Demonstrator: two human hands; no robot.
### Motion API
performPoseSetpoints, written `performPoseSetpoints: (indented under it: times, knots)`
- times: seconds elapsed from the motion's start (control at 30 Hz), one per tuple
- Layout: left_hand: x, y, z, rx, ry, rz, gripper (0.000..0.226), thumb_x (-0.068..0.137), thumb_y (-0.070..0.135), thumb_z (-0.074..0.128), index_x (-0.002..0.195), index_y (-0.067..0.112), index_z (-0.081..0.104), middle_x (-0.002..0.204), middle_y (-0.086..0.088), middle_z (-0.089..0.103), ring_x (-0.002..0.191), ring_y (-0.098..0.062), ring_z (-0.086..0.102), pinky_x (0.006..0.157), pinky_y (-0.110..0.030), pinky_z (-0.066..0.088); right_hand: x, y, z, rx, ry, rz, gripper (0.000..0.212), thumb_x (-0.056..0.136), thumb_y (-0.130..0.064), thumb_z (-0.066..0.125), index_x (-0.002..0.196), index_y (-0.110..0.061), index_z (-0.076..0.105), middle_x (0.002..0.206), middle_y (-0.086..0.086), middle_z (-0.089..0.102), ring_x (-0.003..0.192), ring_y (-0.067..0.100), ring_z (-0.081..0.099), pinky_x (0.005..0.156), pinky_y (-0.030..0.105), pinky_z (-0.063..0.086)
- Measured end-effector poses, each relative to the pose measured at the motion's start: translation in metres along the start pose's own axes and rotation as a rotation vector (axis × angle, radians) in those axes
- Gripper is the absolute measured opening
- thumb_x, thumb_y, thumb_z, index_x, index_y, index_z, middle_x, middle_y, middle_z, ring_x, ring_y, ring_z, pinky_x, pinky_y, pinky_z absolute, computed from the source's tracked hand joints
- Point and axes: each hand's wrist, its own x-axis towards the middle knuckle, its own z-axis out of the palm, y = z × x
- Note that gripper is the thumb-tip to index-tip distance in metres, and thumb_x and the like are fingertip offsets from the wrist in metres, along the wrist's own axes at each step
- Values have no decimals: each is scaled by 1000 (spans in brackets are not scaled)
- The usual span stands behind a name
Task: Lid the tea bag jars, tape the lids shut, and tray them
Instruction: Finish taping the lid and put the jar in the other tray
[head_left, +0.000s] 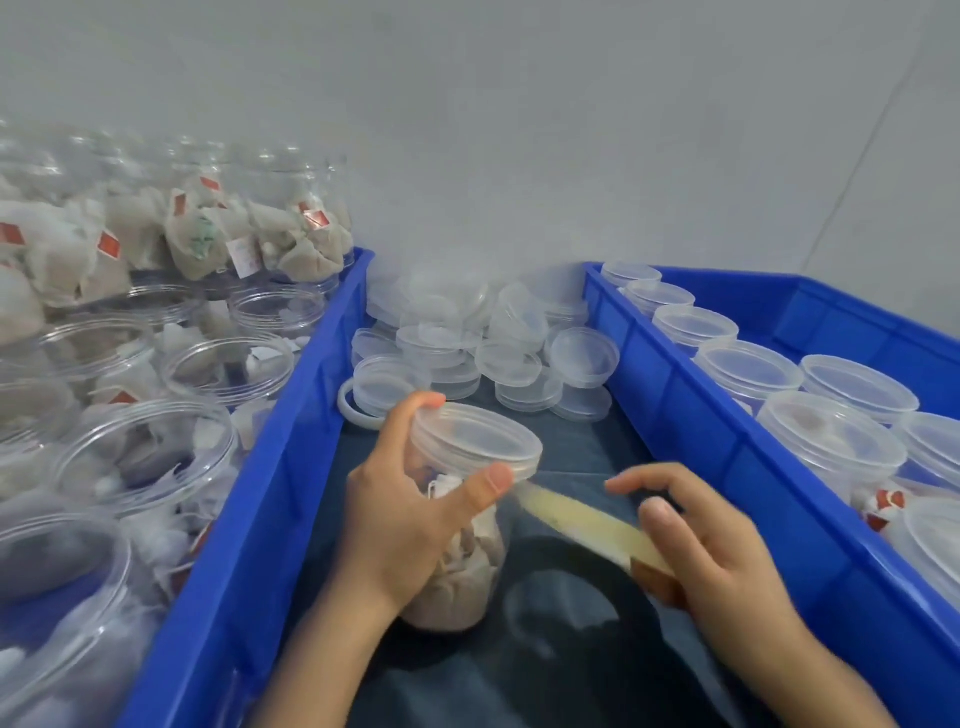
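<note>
My left hand (410, 514) grips a clear jar of tea bags (462, 577) with a clear lid (475, 441) on it, tilted, thumb pressing the lid's rim. A strip of yellowish tape (582, 519) stretches from the rim under my thumb to the tape roll (657, 577) held in my right hand (717, 561), to the jar's right. Both are over the dark sheet between the two trays.
A blue tray (249, 519) on the left holds several open jars with tea bags (156, 447). A blue tray (691, 431) on the right holds several lidded jars (831, 441). A heap of loose clear lids (488, 343) lies at the back by the wall.
</note>
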Motion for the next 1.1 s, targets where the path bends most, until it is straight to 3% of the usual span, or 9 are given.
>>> performPoseSetpoints:
  times: [0.13, 0.27, 0.37, 0.5, 0.67, 0.83, 0.93, 1.0, 1.1]
  knots:
    - [-2, 2, 0, -74, 42, -8, 60, 47, 62, 70, 103, 47, 52, 97, 32, 62, 86, 7, 61, 74, -13, 48, 26, 4, 0, -355, 99, -95, 17, 83, -50, 36, 90, -38, 46, 46, 0, 47, 43, 11, 42, 48, 28, 35]
    - [-2, 4, 0, -110, 48, -30, 66, 45, 62, 69, 105, 41, 52, 94, 27, 64, 85, 8, 60, 71, -9, 46, 52, 17, 16, -442, 199, 5, 15, 85, -30, 31, 95, -33, 42, 58, 6, 54, 49, 18, 47, 49, 36, 37]
    - [-3, 4, -3, -160, 57, -46, 70, 44, 60, 70, 108, 38, 53, 96, 18, 65, 80, 6, 60, 69, -10, 46, 67, 23, 29, -473, 196, 33, 15, 91, -16, 36, 96, -28, 43, 57, 5, 52, 50, 21, 48, 47, 33, 36]
    - [-7, 6, -4, -190, -7, 19, 73, 44, 52, 74, 111, 31, 53, 101, 25, 64, 93, 5, 61, 71, -5, 44, 75, 25, 47, -481, 198, 41, 13, 92, -20, 35, 99, -22, 46, 55, -3, 50, 52, 20, 49, 48, 32, 37]
    - [-6, 6, 0, -268, -146, -18, 77, 44, 46, 75, 114, 27, 52, 105, 10, 67, 98, -7, 63, 77, -15, 48, 72, 12, 55, -468, 207, 29, 19, 94, -26, 36, 107, -20, 48, 65, 5, 62, 62, 29, 58, 60, 43, 48]
    - [-9, 1, 0, -284, -238, -114, 115, 29, 81, 72, 125, 26, 41, 108, 22, 64, 102, 2, 60, 80, -14, 48, 61, 2, 54, -510, 234, 46, 29, 96, -35, 35, 123, -28, 41, 75, 2, 65, 75, 30, 62, 69, 40, 48]
    - [-8, 5, -1, -132, -310, -80, 107, 34, 89, 62, 126, 36, 44, 119, 23, 56, 120, 0, 48, 101, -30, 43, 53, 0, 43, -567, 328, 59, 32, 96, -38, 32, 126, -31, 37, 68, -6, 56, 72, 24, 61, 60, 34, 43]
    - [-8, 10, -2, -70, -326, -73, 95, 42, 78, 69, 128, 47, 42, 129, 26, 49, 124, -4, 44, 106, -39, 37, 50, -1, 36, -651, 331, 86, 35, 95, -41, 25, 128, -33, 31, 71, -4, 60, 74, 22, 61, 60, 33, 43]
    - [-5, 21, -4, -37, -348, -45, 87, 54, 52, 64, 131, 59, 26, 133, 34, 44, 124, 4, 44, 102, -30, 40, 42, -4, 29, -740, 284, 123, 35, 95, -44, 19, 128, -34, 27, 76, -3, 64, 79, 21, 63, 59, 32, 39]
